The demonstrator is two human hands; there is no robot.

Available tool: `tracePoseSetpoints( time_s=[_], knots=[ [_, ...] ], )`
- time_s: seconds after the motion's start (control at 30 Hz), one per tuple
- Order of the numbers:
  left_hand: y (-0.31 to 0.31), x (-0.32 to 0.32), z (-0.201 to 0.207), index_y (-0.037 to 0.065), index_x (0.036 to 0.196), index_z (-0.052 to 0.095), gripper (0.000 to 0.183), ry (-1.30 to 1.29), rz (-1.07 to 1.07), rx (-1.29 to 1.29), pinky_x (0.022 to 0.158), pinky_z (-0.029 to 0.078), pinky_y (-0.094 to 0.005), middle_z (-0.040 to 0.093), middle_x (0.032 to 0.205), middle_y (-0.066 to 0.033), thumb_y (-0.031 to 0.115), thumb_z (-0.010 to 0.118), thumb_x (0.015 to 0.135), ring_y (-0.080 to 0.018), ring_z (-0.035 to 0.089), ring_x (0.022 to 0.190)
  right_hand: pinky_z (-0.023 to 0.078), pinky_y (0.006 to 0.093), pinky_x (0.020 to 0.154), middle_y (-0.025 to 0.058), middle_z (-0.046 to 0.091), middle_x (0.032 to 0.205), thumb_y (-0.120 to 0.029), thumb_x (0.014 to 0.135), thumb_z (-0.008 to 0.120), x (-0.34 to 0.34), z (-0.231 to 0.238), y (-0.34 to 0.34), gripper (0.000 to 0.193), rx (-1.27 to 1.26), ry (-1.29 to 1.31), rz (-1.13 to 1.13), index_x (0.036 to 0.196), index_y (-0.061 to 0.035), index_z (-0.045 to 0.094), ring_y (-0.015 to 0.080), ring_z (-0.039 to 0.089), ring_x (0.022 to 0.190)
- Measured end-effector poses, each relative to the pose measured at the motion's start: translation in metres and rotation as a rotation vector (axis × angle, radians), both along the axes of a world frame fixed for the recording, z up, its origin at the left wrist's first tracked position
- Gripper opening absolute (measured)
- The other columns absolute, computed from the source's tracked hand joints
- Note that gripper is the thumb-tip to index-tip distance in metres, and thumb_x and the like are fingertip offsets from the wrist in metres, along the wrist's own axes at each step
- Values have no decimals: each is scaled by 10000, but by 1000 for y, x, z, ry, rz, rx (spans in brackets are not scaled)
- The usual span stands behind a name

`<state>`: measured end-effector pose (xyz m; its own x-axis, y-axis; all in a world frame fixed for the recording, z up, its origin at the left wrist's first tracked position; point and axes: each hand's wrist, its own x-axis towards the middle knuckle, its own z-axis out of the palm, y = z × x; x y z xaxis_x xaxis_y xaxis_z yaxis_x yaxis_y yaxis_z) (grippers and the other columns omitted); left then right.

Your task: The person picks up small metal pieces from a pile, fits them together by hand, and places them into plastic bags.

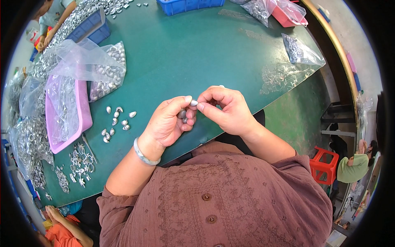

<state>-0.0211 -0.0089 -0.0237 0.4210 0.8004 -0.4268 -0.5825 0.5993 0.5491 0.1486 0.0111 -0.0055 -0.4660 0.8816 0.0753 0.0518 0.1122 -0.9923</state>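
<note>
Silver rings, in clear plastic bags (31,136), crowd the far left of the green table (173,53). Upper left, a co-worker's arm (65,17) by a broad spread of small silver parts. Lower left, a person in an orange top (63,235).

Next, a lilac basket (85,109), tilted to the eye, a clear bag lying in it. Below it, a loose scatter of ring-like metal parts (82,164), a thin dark tool (89,149) just beside. Above, a blue bin (98,33); near that, a clear bag of rounded silver pieces (109,72).

Between basket and hands: loose teardrop-shaped silver pieces (125,122) on the table, some touching.

Left hand (166,117), pale bangle (144,154) at the wrist: palm turned up, thumb and fingertips narrow on a ribbed silver piece (194,102); more silver pieces tucked in the curled fingers. That piece sits between the two hands, above the table's near edge.

Right hand (227,108): thumb and forefinger pinched at the piece's right end; exact contact too small to tell.

Upper right, a pink basket (284,18) with clear bags; nearer, a clear bag of small metal parts (302,52). Far right, off the table, a red stool (325,164).
</note>
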Motion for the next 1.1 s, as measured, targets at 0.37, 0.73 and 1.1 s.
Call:
tracePoseSetpoints(
  time_s=[0.37,0.73,1.1],
  knots=[
    [0,-1,-3,40,805,560,163,45,24,102,466,365,-198,520,659,-21,192,516,845,-110,479,580,417,201,546,23,564,717,-37,776,587,0,0,1,29,160,-64,-24,788,-10,585,65,524,625],
    [1,-2,-7,14,990,546,180,-49,47,309,581,392,-220,519,780,-22,139,505,868,-106,492,703,438,260,555,82,560,730,41,709,597,14,0,10,91,447,-153,-134,778,-18,581,185,563,656],
    [1,-1,-10,17,994,544,171,-3,14,367,601,396,-224,505,788,-29,129,502,873,-109,482,720,399,345,757,79,512,880,-71,669,635,31,-12,14,159,682,-615,12,826,-61,610,254,476,865]
  ],
)
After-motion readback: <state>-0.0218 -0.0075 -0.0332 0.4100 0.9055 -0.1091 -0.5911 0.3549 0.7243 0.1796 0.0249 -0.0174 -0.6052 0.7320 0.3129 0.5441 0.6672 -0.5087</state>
